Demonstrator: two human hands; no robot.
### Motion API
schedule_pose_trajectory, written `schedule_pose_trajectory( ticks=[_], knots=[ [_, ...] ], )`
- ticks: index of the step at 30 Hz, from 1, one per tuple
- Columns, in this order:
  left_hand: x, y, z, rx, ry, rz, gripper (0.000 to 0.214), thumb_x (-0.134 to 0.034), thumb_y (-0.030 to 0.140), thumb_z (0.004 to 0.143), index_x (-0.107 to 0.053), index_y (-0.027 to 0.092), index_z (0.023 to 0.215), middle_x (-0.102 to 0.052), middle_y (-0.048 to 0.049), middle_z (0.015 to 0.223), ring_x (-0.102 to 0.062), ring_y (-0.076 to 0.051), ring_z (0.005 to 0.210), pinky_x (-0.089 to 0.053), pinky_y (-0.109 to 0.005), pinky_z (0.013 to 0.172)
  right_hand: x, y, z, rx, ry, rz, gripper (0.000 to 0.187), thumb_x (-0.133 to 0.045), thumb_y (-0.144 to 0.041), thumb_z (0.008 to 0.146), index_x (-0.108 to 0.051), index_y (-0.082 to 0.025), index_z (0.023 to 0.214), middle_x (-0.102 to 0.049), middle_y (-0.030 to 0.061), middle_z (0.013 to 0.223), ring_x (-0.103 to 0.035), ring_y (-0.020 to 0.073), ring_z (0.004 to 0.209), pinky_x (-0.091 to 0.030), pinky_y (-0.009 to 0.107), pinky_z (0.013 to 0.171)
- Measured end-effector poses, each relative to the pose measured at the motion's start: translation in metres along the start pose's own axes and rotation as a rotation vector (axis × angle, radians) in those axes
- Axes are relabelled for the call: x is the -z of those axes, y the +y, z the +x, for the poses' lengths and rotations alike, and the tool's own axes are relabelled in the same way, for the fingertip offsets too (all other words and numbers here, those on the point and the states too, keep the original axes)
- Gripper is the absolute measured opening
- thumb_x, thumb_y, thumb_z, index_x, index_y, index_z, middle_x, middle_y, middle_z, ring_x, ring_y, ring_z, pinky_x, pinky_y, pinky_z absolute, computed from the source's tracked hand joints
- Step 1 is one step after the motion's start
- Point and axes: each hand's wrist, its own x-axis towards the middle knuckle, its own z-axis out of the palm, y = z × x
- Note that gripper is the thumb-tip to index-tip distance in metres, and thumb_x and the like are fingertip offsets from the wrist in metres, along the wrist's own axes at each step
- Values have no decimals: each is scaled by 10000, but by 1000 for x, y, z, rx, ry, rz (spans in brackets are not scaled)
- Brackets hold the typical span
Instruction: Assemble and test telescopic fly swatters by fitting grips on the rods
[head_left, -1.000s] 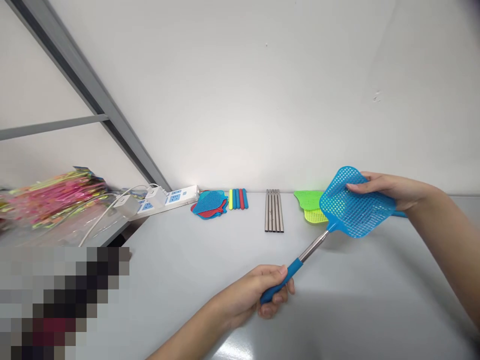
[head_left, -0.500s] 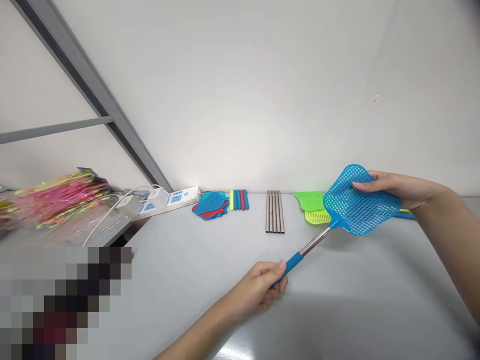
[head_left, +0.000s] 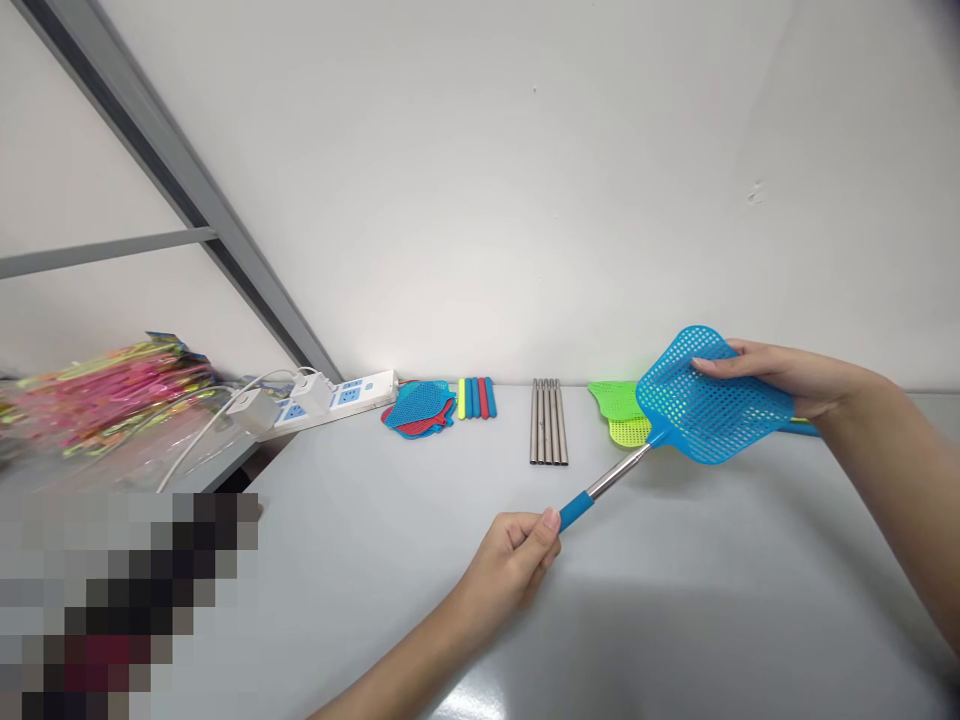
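A blue fly swatter [head_left: 716, 405] is held slantwise above the table, its perforated head at the upper right. My left hand [head_left: 517, 555] is closed round the blue grip at its lower end. A bare metal rod shows between grip and head. My right hand [head_left: 780, 375] pinches the far edge of the head, thumb on top and the other fingers mostly hidden behind. Behind the head lie green and yellow-green swatter heads [head_left: 619, 400], partly covered. Several metal tubes [head_left: 549, 425] lie side by side at the middle of the table's back.
Blue and red swatter heads [head_left: 420, 408] are piled at the back left, beside a row of coloured grips [head_left: 476, 398]. A white power strip [head_left: 367, 395] with plugs and cables lies further left. Bagged pink and yellow items [head_left: 120, 390] sit at the far left. A wall [head_left: 555, 200] rises behind.
Both hands and the swatter have shifted slightly left. My left hand has slid a little nearer the grip's end, its fingers now more tucked in.
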Motion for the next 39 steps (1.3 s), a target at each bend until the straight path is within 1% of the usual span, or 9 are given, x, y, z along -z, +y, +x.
schedule_pose_trajectory(
  ticks=[3,7,12,14,19,25,31,35,39],
  knots=[
    [0,1,0,10,7,-8,476,-408,565,791,-324,174,532,-181,96,374,-109,-42,364,-84,-221,385,-1,1,1,2,13,5,220,-628,-280,739,-622,-201,944,-699,58,831,-666,240,712,-579,332,608],
    [1,2,-1,25,-3,-19,459,-396,539,811,-338,174,539,-196,92,370,-114,-45,363,-89,-226,395,-2,3,3,1,-2,-12,226,-620,-281,753,-615,-199,963,-699,63,863,-666,218,712,-573,290,615],
    [0,1,-2,80,-31,-117,418,-422,504,817,-404,164,575,-199,91,398,-110,-47,379,-86,-225,398,2,8,7,28,-54,-167,407,-692,-220,677,-568,-199,1064,-688,59,925,-660,212,748,-572,282,638],
    [0,-2,-2,94,-16,-167,407,-440,507,809,-438,154,604,-186,96,417,-91,-44,390,-76,-220,399,2,9,8,40,-59,-199,439,-691,-220,682,-549,-197,1097,-682,63,940,-657,204,758,-569,275,655],
    [2,-9,0,176,18,-336,390,-495,493,786,-476,136,631,-167,101,436,-81,-33,394,-79,-202,395,-5,11,12,32,-55,-223,405,-675,-222,709,-547,-191,1092,-684,61,926,-654,189,764,-561,256,666],
    [3,-9,1,272,19,-482,363,-544,454,769,-502,118,637,-207,95,435,-117,-21,382,-106,-180,383,-9,14,17,15,-76,-222,352,-673,-225,710,-573,-190,1045,-691,49,906,-651,201,787,-547,284,722],
    [4,-10,1,257,43,-538,319,-564,391,775,-550,93,663,-243,84,450,-125,-15,397,-131,-155,376,-8,13,16,13,-110,-185,282,-656,-215,728,-589,-183,1001,-694,42,897,-652,187,767,-543,277,719],
    [6,-11,2,252,74,-569,278,-564,352,782,-594,80,736,-319,61,481,-155,-12,406,-175,-143,383,-10,13,17,1,-102,-179,311,-661,-212,719,-585,-179,1019,-689,55,909,-650,203,785,-544,280,709],
    [6,-9,4,253,69,-601,257,-550,305,796,-612,59,755,-342,49,480,-162,-9,407,-196,-133,381,-10,14,17,8,-114,-158,299,-660,-216,717,-591,-169,1005,-690,59,896,-651,203,771,-549,277,678]
  ],
)
